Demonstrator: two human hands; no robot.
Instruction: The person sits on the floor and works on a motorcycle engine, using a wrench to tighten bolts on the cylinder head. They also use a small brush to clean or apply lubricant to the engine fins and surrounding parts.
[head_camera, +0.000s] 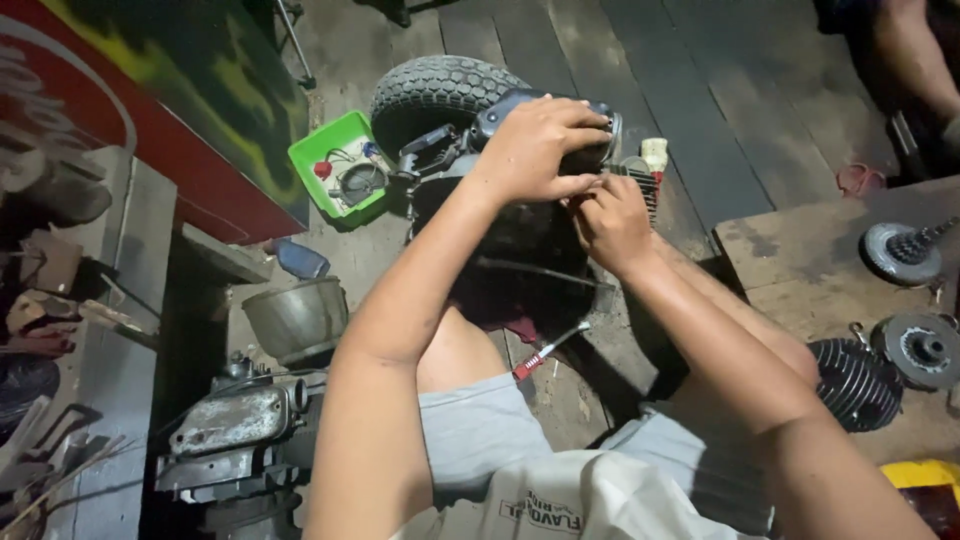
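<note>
— So, where are the hands on this one?

— Both are up on the dark, greasy small engine assembly (520, 240) that sits on the wooden floor (720, 120) between the person's knees. The left hand (535, 145) is spread over the top of it, fingers curled down around the upper housing, seemingly to steady it. The right hand (610, 225) is pinched narrow, fingertips closed on some small part at the engine's side; what that part is, I cannot tell.

— And what is around it?

— A knobbly black rubber tyre (435, 95) lies just behind the engine. Beside that stands a bright green plastic tray (305, 160) with small loose parts in it, probably so they stay together. A red-handled screwdriver (548, 350) leans near the person's leg, within easy reach.

— Anything else?

— A dented grey metal bowl (297, 318) is to the left, above a grey engine casing (235, 420). To the right, a low wooden tabletop (800, 270) carries a black finned cylinder (852, 382) and round metal clutch-like discs (920, 348).
</note>
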